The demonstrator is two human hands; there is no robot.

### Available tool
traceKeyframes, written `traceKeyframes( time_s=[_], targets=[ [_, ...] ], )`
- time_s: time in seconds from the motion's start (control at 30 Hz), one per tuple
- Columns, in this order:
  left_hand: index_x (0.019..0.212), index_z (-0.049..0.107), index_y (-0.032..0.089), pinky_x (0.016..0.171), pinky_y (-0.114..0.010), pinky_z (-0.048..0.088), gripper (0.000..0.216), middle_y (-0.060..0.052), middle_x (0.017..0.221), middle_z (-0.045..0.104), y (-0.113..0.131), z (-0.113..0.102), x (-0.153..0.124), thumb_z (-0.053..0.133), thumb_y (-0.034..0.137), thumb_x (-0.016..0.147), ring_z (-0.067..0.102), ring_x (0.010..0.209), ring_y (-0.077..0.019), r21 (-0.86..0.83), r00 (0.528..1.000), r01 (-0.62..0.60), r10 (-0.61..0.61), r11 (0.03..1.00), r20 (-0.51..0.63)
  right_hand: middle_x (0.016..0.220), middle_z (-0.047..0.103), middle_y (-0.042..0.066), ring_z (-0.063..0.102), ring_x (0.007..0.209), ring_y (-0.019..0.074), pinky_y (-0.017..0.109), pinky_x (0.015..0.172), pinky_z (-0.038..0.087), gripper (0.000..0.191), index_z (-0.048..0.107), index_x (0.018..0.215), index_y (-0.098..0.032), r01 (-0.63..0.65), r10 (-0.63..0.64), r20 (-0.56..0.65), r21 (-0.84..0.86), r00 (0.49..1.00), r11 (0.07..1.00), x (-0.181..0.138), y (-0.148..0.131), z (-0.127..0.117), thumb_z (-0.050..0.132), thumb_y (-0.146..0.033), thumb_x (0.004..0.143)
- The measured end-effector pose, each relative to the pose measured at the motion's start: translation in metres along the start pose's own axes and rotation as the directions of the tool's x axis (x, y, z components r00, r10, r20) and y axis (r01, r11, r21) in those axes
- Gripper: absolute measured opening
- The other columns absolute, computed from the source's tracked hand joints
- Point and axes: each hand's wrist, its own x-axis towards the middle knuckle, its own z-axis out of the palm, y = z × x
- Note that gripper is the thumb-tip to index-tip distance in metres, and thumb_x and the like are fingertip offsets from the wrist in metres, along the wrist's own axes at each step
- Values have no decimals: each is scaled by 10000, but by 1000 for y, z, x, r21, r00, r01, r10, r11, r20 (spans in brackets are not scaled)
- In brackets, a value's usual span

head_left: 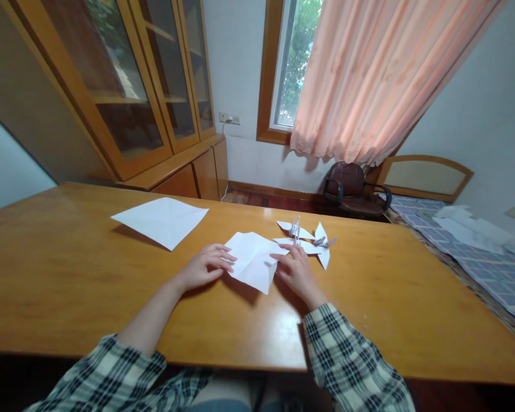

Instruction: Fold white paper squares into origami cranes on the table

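White creased paper (252, 260) is pinched by my left hand (208, 265) at nine o'clock and right hand (298, 272) at three, probably for steadiness.

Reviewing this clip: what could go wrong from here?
The right hand is close to the folded paper cranes, so it might knock them. The creased paper sheet between it and the left hand looks uneven, so pressing carelessly could add stray creases.
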Motion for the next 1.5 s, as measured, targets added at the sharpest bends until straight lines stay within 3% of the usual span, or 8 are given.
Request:
traceKeyframes(
  time_s=[0.2, 0.4, 0.63, 0.77, 0.9, 1.23, 1.33, 1.5],
  targets=[
    [938, 757, 270, 965, -395, 486, 216, -69, 980, 745, -9, 4, -4, 551, 274, 871, 633, 1045, -216, -81, 992, 27, -16, 996, 127, 1134, 693, 45, 512, 1200, 300, 516, 1002, 377, 340, 744, 976, -315, 91, -98, 150, 54, 984, 994, -2, -2, 7, 651, -86, 743],
    [1201, 649, 286, 1052, -417, 422, 467, -65, 1278, 624, -15, -4, -11, 649, 208, 741, 540, 1209, -251, 102, 985, 116, -127, 988, 114, 923, 754, 49, 696, 945, 235, 435, 892, 521, 290, 762, 810, -265, -23, -30, 163, 317, 986, 948, -6, 6, 15, 597, -50, 708],
    [1179, 662, 301, 1096, -489, 357, 490, -31, 1355, 573, -22, -12, -11, 605, 140, 720, 407, 1344, -283, 188, 989, 108, -125, 976, 79, 923, 757, 44, 691, 1005, 259, 503, 977, 482, 236, 761, 780, -247, -194, 76, 244, 507, 967, 840, -2, 9, 10, 626, -84, 676],
    [1175, 666, 318, 1074, -485, 372, 401, -32, 1327, 598, -25, -7, -6, 653, 254, 779, 424, 1324, -279, 148, 992, 86, -99, 985, 81, 905, 758, 32, 685, 1023, 254, 529, 1025, 434, 140, 755, 761, -243, -239, 47, 320, 594, 946, 768, 0, 16, 5, 663, -158, 700],
    [1003, 740, 329, 1051, -472, 365, 211, -30, 1196, 683, -30, -2, -5, 629, 327, 825, 482, 1252, -266, 128, 995, 66, -74, 990, 59, 916, 757, 27, 671, 1058, 233, 525, 1070, 379, 104, 752, 793, -238, -255, 24, 349, 634, 937, 730, -4, 19, -1, 680, -205, 726],
    [860, 763, 272, 901, -356, 458, 198, -55, 933, 724, -40, 3, -4, 571, 323, 855, 588, 1010, -223, 95, 991, 133, -133, 987, 0, 1005, 735, 40, 655, 1045, 229, 466, 1031, 414, 199, 735, 909, -230, -124, -40, 297, 513, 954, 849, -12, 13, -6, 628, -148, 761],
    [838, 746, 220, 862, -333, 465, 254, -65, 929, 672, -36, 5, -1, 565, 396, 856, 596, 926, -209, 99, 982, 186, -184, 977, -36, 917, 730, 57, 652, 888, 217, 386, 883, 486, 154, 728, 871, -206, -146, 55, 241, 377, 969, 915, -11, 13, -3, 580, -241, 844],
    [707, 642, 162, 766, -314, 453, 447, -59, 794, 605, -23, 10, 6, 436, 507, 904, 569, 796, -198, 133, 968, 249, -248, 959, -26, 838, 692, 93, 586, 838, 215, 339, 811, 430, 320, 677, 669, -161, -128, 116, 161, 68, 980, 989, -9, 14, 3, 551, -343, 901]
  ],
)
